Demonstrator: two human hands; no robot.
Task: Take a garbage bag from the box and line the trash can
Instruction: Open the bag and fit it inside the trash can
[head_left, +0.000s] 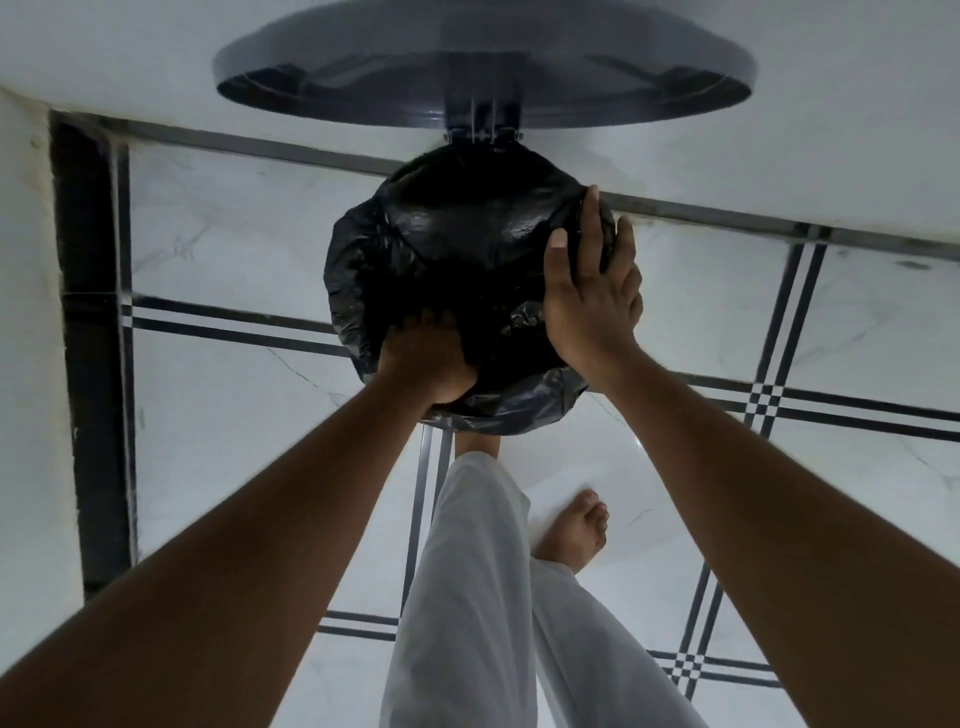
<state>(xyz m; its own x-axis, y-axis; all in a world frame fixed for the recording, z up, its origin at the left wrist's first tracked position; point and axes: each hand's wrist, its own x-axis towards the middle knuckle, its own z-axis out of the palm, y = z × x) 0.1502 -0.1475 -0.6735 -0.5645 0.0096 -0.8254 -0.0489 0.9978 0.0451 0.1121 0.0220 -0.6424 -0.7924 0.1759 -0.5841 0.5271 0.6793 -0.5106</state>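
Observation:
A black garbage bag is draped over the round mouth of the trash can, covering its rim all the way round. The can's grey lid stands raised on its hinge at the far side. My left hand reaches into the bag at the near left rim, its fingers hidden inside the dark plastic. My right hand lies on the right rim with fingers stretched along the outside and the thumb over the top, clasping the bag's edge against the can. The can's body is hidden below the bag.
White marble floor tiles with dark stripe borders surround the can. A white wall with a black strip runs along the left. My white trouser legs and a bare foot stand just before the can.

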